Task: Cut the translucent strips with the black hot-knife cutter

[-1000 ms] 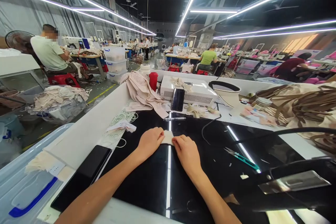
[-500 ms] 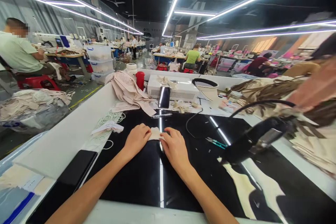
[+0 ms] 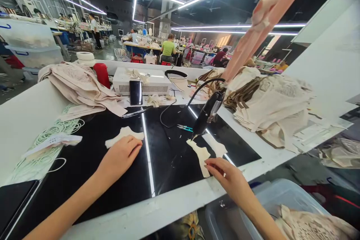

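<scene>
My left hand (image 3: 119, 159) lies palm down over the near edge of a cream fabric piece (image 3: 122, 134) on the glossy black board (image 3: 168, 157); its fingers are pressed together. At the right, my right hand (image 3: 226, 174) has thumb and forefinger together at the edge of a cream cut piece (image 3: 203, 155). The tip of a black handheld tool (image 3: 206, 114) touches or nearly touches the top of that piece. Another pale piece (image 3: 215, 145) lies just beyond it. Teal snips (image 3: 185, 128) rest left of the tool.
A phone (image 3: 136, 92) leans on a white box (image 3: 118, 80). Beige fabric (image 3: 81, 86) is piled at the left, more garments (image 3: 270, 108) at the right. Green cord (image 3: 47, 142) lies at the left edge. A clear bin (image 3: 284, 195) stands below right. People work farther back.
The view has turned right. My right hand has left the fabric piece both hands were at and moved right to the cream piece under the tool. My left hand remains at the first piece, now spread flatter.
</scene>
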Available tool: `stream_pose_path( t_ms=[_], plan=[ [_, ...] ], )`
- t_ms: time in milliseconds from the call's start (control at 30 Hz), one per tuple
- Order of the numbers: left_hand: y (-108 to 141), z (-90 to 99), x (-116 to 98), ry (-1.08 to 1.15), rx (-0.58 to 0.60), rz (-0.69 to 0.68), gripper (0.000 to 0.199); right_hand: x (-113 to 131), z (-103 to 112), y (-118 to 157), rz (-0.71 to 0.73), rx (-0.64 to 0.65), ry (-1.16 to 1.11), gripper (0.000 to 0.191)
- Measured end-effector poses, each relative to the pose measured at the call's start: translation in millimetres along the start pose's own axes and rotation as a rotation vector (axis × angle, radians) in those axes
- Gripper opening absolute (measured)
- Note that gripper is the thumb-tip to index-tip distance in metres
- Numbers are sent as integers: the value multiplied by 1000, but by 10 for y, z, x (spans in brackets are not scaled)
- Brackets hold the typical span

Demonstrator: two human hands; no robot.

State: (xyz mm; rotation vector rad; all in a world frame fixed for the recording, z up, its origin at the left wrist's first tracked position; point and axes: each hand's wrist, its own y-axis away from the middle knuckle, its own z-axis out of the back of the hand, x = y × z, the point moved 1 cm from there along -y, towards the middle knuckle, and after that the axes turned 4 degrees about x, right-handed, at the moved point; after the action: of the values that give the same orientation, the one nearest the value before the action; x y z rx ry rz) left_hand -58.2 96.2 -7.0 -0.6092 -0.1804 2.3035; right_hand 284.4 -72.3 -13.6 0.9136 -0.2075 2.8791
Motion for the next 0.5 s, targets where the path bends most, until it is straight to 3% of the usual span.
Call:
stream_pose_path(
  t_ms=[100, 267, 500],
  plan=[
    [-15, -220, -382, 54, 101, -88, 27, -175, -17, 42, 28, 14, 54, 22],
    [-46, -547, -953, 115, 242, -180, 22, -178, -179, 38, 67, 17, 46, 27],
    [-171, -868, -1376, -32, 337, -286, 20, -188, -189, 3, 48, -12, -77, 24]
  ],
)
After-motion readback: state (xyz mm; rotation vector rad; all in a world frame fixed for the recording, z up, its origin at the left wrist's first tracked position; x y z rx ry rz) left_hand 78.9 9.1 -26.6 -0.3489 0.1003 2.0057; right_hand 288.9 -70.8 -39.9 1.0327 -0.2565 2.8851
